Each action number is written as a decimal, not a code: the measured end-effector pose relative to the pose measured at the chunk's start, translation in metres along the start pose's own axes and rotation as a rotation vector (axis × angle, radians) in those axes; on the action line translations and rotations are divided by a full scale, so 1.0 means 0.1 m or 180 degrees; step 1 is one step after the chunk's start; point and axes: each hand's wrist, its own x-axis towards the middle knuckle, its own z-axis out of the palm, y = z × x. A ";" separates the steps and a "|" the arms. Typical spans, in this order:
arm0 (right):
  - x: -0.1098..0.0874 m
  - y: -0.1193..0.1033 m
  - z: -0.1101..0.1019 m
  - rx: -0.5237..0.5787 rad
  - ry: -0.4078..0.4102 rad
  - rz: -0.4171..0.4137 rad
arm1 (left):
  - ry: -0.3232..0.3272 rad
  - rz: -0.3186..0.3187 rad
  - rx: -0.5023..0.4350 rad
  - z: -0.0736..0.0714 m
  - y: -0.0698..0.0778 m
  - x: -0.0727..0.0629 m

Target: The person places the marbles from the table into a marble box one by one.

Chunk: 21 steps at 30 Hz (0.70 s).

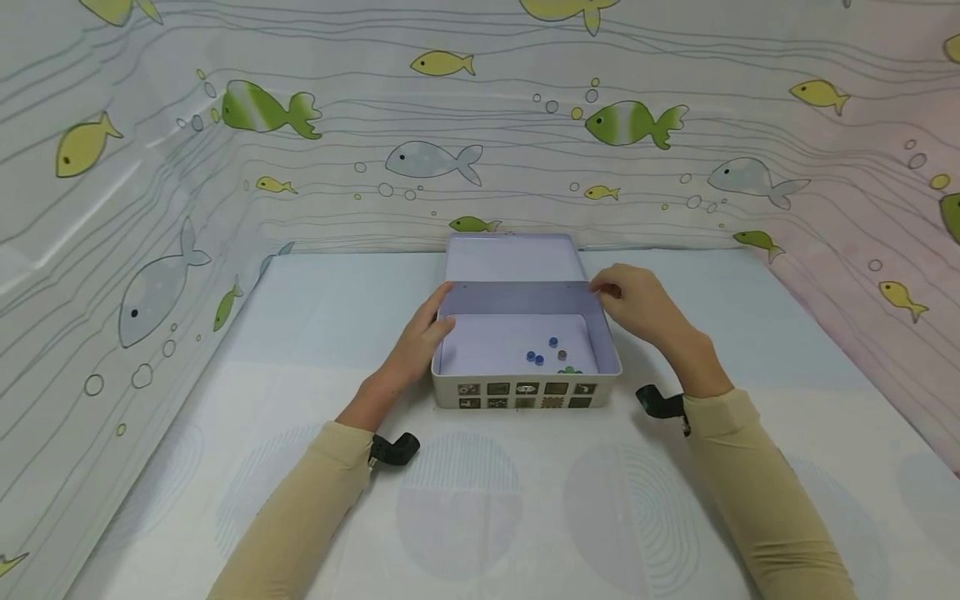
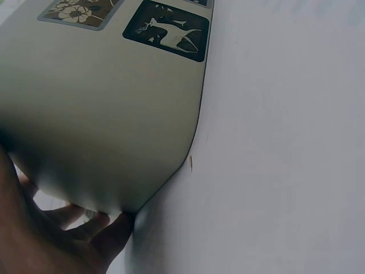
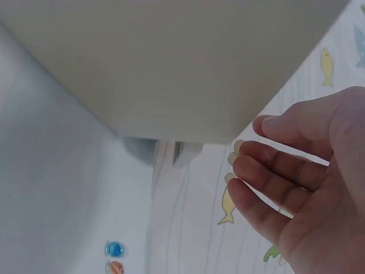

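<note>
**Printed Tin on Desk, Lid Folded Back, Hands at Both Sides**

Head view: We find the rectangular tin (image 1: 448, 395) resting flat on the desk (image 1: 337, 308), its lid (image 1: 513, 257) folded back at the far edge. We judge that this position leaves the interior fully accessible from above. Inside, toward the near right corner, lie blue marbles (image 1: 539, 361), a greyish marble (image 1: 562, 355) and green marbles (image 1: 570, 371), the last partly hidden by the front wall. The left hand (image 1: 417, 343) grips the left wall, thumb over the rim and fingers along the outside, probably to steady the tin. The right hand (image 1: 641, 304) is at the far right corner, fingertips at the rim beside the lid. The hands are well apart, with the tin between them.

Left wrist view: We see the tin's outer wall with a deer panel (image 2: 167, 32) and a flower panel (image 2: 80, 11). The left fingers curl in against the tin's lower edge and corner.

Right wrist view: We note the right thumb near the tin's edge and three fingers loosely bent, a gap separating them from the thumb. We cannot tell whether a hidden forefinger pinches the rim. A blue glass marble (image 3: 116, 249) and an orange glass marble (image 3: 116, 268) lie on the desk, apart from the tin.
</note>
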 end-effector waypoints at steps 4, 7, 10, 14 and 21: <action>0.00 0.11 -0.03 -0.0060 -0.0073 0.0143 | -0.0035 -0.0079 0.0013 -0.01 0.08 -0.02; 0.00 0.18 -0.04 -0.0093 -0.0119 0.0201 | -0.0002 -0.0039 0.0030 0.01 -0.04 0.03; -0.01 0.24 -0.04 -0.0158 -0.0136 0.0252 | 0.0053 0.0016 0.0034 0.03 -0.12 0.05; -0.02 0.33 -0.04 -0.0233 -0.0182 0.0428 | 0.0079 0.0013 0.0042 0.03 -0.12 0.04; -0.02 0.45 -0.05 -0.0317 -0.0331 0.0692 | 0.0070 -0.0001 0.0054 0.04 -0.13 0.05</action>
